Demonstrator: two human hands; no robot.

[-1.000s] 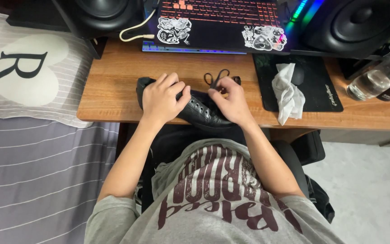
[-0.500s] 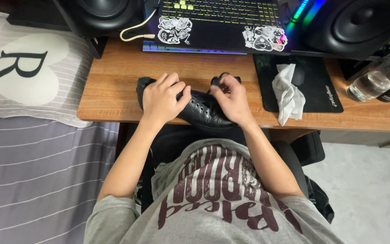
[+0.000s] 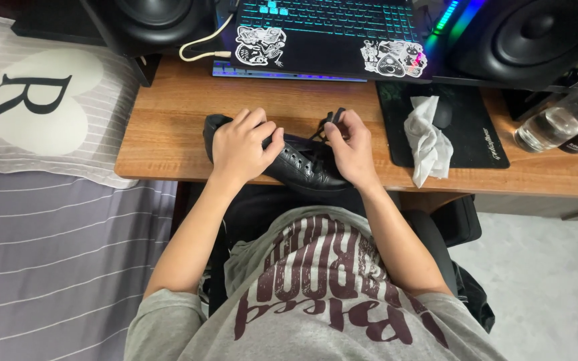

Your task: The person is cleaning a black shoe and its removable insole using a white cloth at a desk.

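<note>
a person sits at a wooden desk (image 3: 168, 120), seen from above, with a black shoe (image 3: 302, 164) lying on its side at the desk's front edge, near the middle. the left hand (image 3: 241, 144) lies over the heel end, its grip clamped on the shoe and pinning it to the desk. the right hand (image 3: 348, 144) sits at the toe end, its fingers closed together on the black lace (image 3: 326, 124).

compared with a second ago, the loop of lace that stood up loose above the shoe has been drawn down and now shows only as a short dark bit beside the right fingers. the shoe and the left hand have hardly moved. this reads as the lace being pulled tighter through the eyelets, with lacing partly done.

along the desk's back edge stands an open laptop (image 3: 322, 40) with a lit keyboard and two black-and-white stickers, one (image 3: 260, 45) at its left front corner and one (image 3: 393, 59) at its right. a black speaker (image 3: 155, 20) sits at the back left, another (image 3: 530, 40) at the back right. on the right side lies a black mouse mat (image 3: 463, 144) with small white print along one edge, a crumpled white tissue (image 3: 426, 137) on it. a clear glass (image 3: 560, 120) stands at the right edge. left of the desk, on a striped bed, is a pillow (image 3: 41, 100) with a pale heart and a large black letter.
</note>
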